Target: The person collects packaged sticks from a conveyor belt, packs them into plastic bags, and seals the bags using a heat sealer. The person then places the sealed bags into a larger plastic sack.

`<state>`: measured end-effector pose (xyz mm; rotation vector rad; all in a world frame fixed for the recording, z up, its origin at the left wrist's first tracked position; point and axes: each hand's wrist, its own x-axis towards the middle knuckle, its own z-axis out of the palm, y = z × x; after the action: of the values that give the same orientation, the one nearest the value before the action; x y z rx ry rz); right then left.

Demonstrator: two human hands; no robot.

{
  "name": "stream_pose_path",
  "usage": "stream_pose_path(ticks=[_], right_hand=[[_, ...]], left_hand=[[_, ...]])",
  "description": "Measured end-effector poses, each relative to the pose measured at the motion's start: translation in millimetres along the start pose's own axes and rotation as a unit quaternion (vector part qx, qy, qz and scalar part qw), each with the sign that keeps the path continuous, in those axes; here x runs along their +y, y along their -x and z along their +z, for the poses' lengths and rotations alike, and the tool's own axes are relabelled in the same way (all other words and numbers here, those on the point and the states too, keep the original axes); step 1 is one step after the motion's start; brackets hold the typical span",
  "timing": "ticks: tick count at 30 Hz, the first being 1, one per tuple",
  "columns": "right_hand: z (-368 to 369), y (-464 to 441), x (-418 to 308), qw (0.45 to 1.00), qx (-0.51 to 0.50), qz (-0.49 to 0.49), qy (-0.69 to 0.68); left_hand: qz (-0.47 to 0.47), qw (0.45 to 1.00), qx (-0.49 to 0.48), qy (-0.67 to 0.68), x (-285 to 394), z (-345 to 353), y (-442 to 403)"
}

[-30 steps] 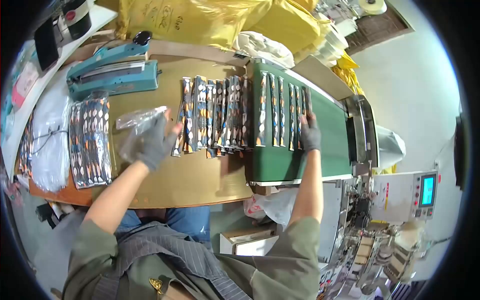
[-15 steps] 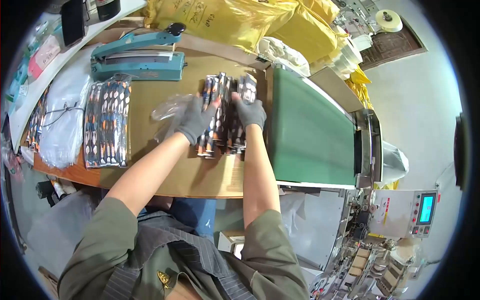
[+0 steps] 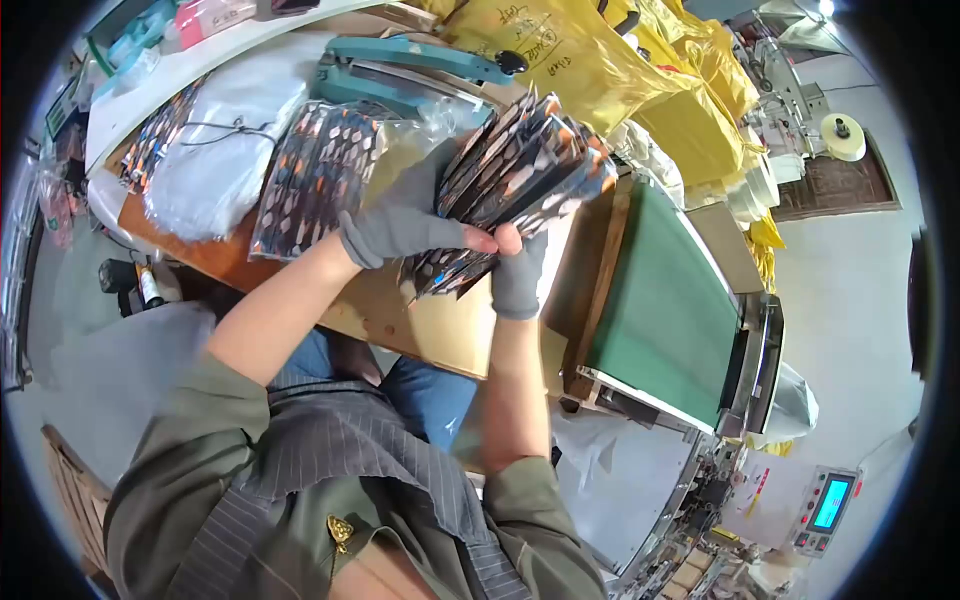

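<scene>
– Checking hands. Left hand [image 3: 400, 225]?
– Wrapped round the left side of the packets [image 3: 535, 165], thumb toward the near face.
– Right hand [image 3: 517, 280]?
– Gripping the same bunch from below right. Thumb tips sit side by side; can't tell if they touch. Most other fingers are hidden behind the packets.
– What changed?
– A second ago some packets lay spaced out on the belt [image 3: 670, 290], the rest in a row on the table [image 3: 430, 320]. Half a second ago the hands were pushing them together. Now they're up off the table in one tilted bunch between both hands.
– Meaning?
– Gathering looks done, my read: one load instead of loose pieces. Ends still stick out unevenly, so I'd call it not squared. Thin stuff, could slip if the grip eases.
– Around it?
– Bagged pack [image 3: 315, 180] on the table, left of the bunch. Clear film [image 3: 435, 120] just past the left hand, near the teal sealer [image 3: 410, 52]. Belt is on the right.
</scene>
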<state>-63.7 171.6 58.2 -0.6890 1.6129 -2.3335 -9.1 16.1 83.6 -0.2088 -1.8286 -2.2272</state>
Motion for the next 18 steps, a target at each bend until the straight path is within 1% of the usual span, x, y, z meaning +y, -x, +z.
stream_pose_path(ticks=[1,2,3,4,5,6,7,8,9,10,11,12,13,14,15,16,17,18], right_hand=[[3.0,2.1,-19.7,0.997,-0.066,0.037,-0.013],[2.9,2.2,-30.7,0.994,-0.102,0.048,0.002],[8.4,3.9,-39.7,0.989,-0.137,0.059,0.017],[24.0,12.2,-47.0,0.994,-0.103,0.032,-0.007],[33.9,15.3,-46.0,0.994,-0.110,-0.013,0.024],[45.3,22.0,-44.5,0.995,-0.093,-0.012,0.025],[60.3,29.7,-50.0,0.997,-0.076,-0.009,0.028],[73.2,41.0,-66.7,0.996,-0.016,0.087,0.002],[83.0,49.0,-74.2,0.990,0.025,0.134,0.043],[90.0,56.2,-77.1,0.995,0.025,0.094,0.035],[96.9,64.3,-79.1,0.998,0.030,0.058,0.025],[104.5,65.5,-88.0,0.998,-0.005,-0.018,0.065],[98.1,56.3,-85.4,0.983,-0.057,-0.101,0.146],[90.7,50.1,-85.3,0.986,-0.121,0.050,0.101],[85.7,45.1,-80.1,0.966,-0.200,0.164,0.028],[80.8,40.0,-74.8,0.923,-0.262,0.282,-0.022],[77.4,50.7,-62.5,0.922,-0.262,0.283,-0.025],[73.5,60.7,-49.0,0.920,-0.242,0.295,-0.088]], left_hand=[[0.028,0.999,-0.015,-0.012,-0.1,-6.8,4.8],[0.058,0.998,-0.028,-0.026,0.7,-13.2,10.6],[0.060,0.997,-0.024,-0.029,2.1,-17.2,18.1],[0.062,0.989,-0.046,-0.124,3.4,-20.1,26.2],[0.060,0.972,-0.068,-0.218,5.2,-21.9,34.7],[0.060,0.959,-0.085,-0.265,14.5,-14.3,40.0],[0.057,0.960,-0.085,-0.262,19.6,-10.4,49.6],[0.003,0.983,-0.103,-0.151,24.8,-8.9,55.8],[-0.047,0.991,-0.118,-0.041,32.2,-10.0,59.9],[-0.047,0.988,-0.137,-0.043,44.3,-10.7,70.1],[-0.052,0.989,-0.134,-0.043,43.8,-8.8,82.1],[-0.097,0.980,-0.157,0.074,40.7,-8.0,93.7],[-0.139,0.956,-0.175,0.192,37.1,-8.2,104.4],[-0.254,0.898,-0.187,0.306,33.6,-11.6,118.4],[-0.227,0.855,-0.189,0.425,26.5,6.9,125.7],[-0.242,0.855,-0.157,0.431,18.8,10.2,140.3],[-0.256,0.854,-0.126,0.435,12.8,12.0,151.4],[-0.239,0.892,-0.084,0.375,11.4,9.0,159.2]])
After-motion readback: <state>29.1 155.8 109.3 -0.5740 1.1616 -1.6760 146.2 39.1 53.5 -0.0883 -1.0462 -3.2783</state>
